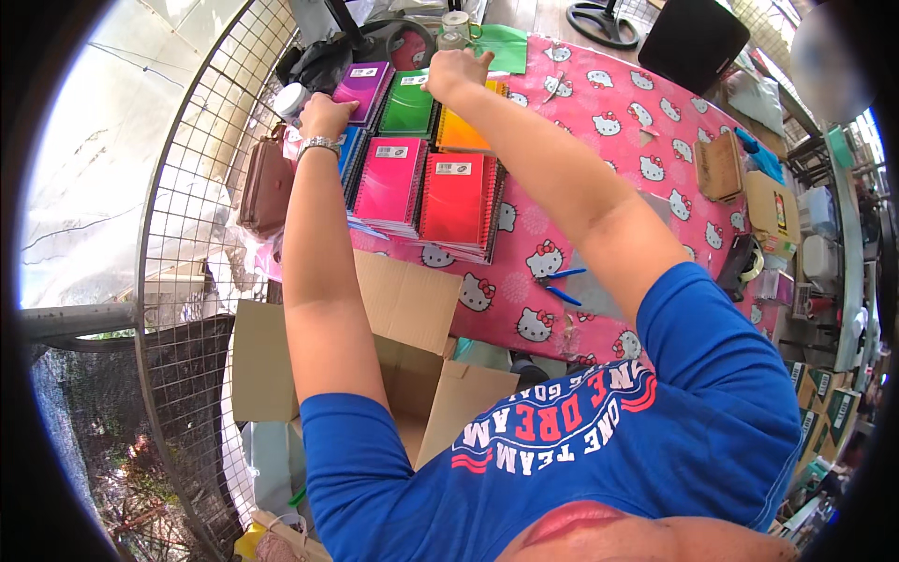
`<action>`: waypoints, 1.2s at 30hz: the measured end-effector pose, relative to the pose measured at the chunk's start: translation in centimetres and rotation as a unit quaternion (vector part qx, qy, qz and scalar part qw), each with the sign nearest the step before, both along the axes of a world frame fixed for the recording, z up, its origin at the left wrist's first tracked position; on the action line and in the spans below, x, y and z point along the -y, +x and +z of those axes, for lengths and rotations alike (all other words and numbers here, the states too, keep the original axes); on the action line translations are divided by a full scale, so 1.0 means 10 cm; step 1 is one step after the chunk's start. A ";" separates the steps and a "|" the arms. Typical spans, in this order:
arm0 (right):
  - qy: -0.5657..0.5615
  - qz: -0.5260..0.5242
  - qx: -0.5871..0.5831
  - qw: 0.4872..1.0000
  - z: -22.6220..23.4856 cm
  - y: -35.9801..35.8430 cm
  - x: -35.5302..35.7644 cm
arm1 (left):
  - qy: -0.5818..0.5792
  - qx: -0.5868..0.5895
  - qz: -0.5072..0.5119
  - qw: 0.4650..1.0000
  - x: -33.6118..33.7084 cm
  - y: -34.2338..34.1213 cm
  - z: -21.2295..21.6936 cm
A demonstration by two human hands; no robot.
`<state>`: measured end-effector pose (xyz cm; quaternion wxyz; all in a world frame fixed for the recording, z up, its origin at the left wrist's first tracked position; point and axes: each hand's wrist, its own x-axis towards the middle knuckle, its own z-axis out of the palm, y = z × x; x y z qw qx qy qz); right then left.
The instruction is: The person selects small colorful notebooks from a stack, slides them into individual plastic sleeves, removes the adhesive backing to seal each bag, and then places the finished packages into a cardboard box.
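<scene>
Head view: my left grip [325, 116] is at the left edge of the purple spiral-bound notebook [363, 92], my right grip [458, 73] by the far ends of the green [407, 105] and yellow spiral-bound notebooks [465, 128]; I cannot tell whether either is closed. Their stacks crowd the left of the pink cat-patterned worktop [599, 323], beside a brown case [268, 189]; open room lies rightward.

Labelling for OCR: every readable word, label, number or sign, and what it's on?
Wording not copied here, locations only.
Blue shirt: large white and red lettering, readable.
Notebooks: white cover labels, print too small.
Boxes at far right: small, blurred lettering.
</scene>
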<state>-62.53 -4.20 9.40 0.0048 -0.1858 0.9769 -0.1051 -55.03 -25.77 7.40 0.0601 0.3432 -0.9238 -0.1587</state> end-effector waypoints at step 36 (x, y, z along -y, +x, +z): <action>-0.225 0.025 0.071 0.972 -0.41 1.44 -1.38 | 0.641 -0.467 0.109 0.600 -2.37 2.90 -0.58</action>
